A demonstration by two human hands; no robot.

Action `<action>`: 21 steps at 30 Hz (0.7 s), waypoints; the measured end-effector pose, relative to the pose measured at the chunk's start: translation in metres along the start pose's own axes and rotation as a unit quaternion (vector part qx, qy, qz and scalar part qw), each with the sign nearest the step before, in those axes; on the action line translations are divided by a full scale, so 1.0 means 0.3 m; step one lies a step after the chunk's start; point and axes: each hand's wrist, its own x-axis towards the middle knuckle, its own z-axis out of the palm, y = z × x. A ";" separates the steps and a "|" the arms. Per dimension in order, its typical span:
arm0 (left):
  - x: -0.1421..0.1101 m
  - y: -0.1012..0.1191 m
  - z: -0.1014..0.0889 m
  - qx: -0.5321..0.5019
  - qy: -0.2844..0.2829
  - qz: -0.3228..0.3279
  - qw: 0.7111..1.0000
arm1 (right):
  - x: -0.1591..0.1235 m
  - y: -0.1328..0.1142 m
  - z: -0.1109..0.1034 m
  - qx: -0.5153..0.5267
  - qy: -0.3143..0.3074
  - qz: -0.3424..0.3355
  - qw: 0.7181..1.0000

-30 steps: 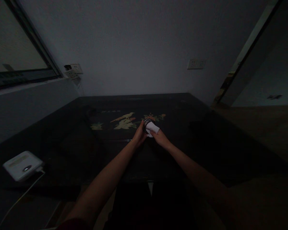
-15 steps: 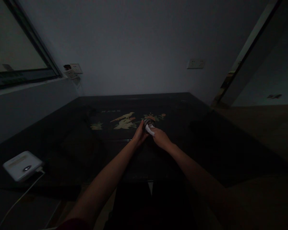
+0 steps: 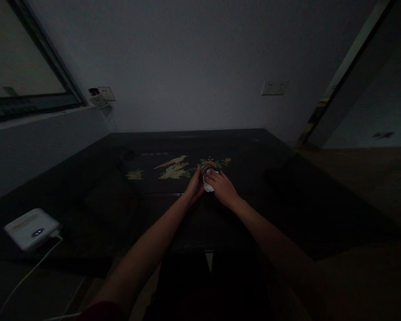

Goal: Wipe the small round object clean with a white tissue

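Observation:
My left hand (image 3: 194,187) is wrapped around the left side of a small, dark, round vessel with a shiny rim (image 3: 206,168), perhaps a glass or a jar; the dim light hides its exact kind. My right hand (image 3: 223,188) presses a crumpled white tissue (image 3: 209,186) against the vessel's near right side, its fingers lying over the tissue near the rim. Both hands are over the dark tabletop (image 3: 200,223), just in front of its flower picture.
A white box-shaped device (image 3: 33,228) with a cable (image 3: 28,278) lies at the table's left edge. The tabletop bears a bird picture (image 3: 172,168). Wall sockets (image 3: 274,88) sit behind, and a window (image 3: 20,53) is at the upper left.
My right hand has shifted its fingers up over the tissue, which now looks more bunched and spread against the vessel. My left hand keeps its hold in nearly the same place.

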 end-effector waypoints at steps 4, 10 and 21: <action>-0.004 0.000 -0.001 0.013 -0.006 0.005 1.000 | 0.001 0.002 0.003 0.005 0.018 0.005 1.000; 0.000 -0.002 -0.001 0.024 -0.010 0.009 1.000 | 0.002 -0.002 -0.004 0.029 -0.009 0.013 0.999; -0.020 0.010 0.000 0.046 0.013 0.007 0.999 | 0.014 -0.001 0.025 0.265 0.016 0.107 0.958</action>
